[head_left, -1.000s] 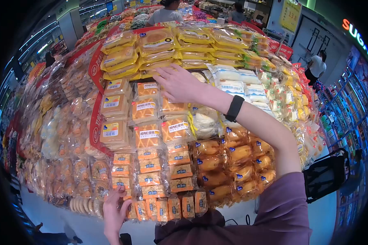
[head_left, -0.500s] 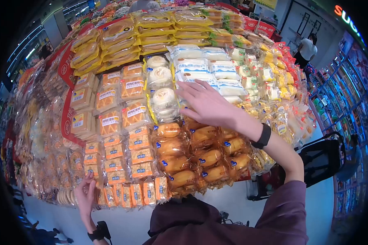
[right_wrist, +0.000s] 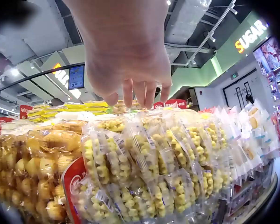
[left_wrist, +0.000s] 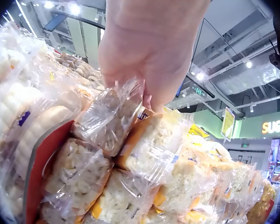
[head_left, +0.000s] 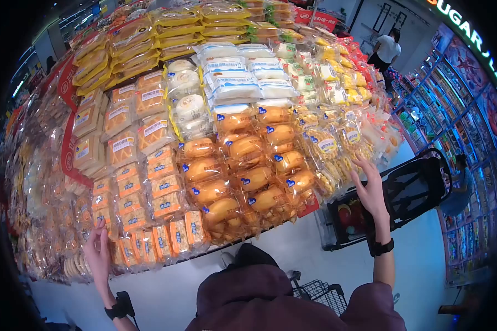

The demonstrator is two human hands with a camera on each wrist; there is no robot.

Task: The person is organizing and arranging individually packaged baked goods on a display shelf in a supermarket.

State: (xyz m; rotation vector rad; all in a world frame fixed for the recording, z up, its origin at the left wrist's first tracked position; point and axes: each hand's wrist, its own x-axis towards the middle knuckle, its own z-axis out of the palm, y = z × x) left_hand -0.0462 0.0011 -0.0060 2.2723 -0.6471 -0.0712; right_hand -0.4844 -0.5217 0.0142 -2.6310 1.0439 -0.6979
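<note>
My left hand (head_left: 98,255) is at the front left edge of the display, among small wrapped cakes with orange labels (head_left: 131,203). In the left wrist view its fingers reach down right behind the top wrapped cakes (left_wrist: 151,142), and the fingertips are partly hidden. On the other side, my right hand (head_left: 371,193) hovers with spread fingers by the front right corner. Bags of yellow knobbly pastries (head_left: 327,144) lie beside it. From the right wrist these bags (right_wrist: 144,154) stand in stacked rows below the relaxed fingers, which hold nothing.
Brown glossy wrapped rolls (head_left: 248,176) fill the middle front. Behind are white packs (head_left: 232,74), round white buns (head_left: 190,105) and yellow-wrapped cakes (head_left: 132,38). A dark cart (head_left: 414,185) stands at the right and a wire basket (head_left: 320,292) below. Another person (head_left: 388,49) is far back.
My right hand has swept from the back middle, over the white packs, to the front right corner. The left hand stays by the orange-labelled cakes, while the head view has shifted right.
</note>
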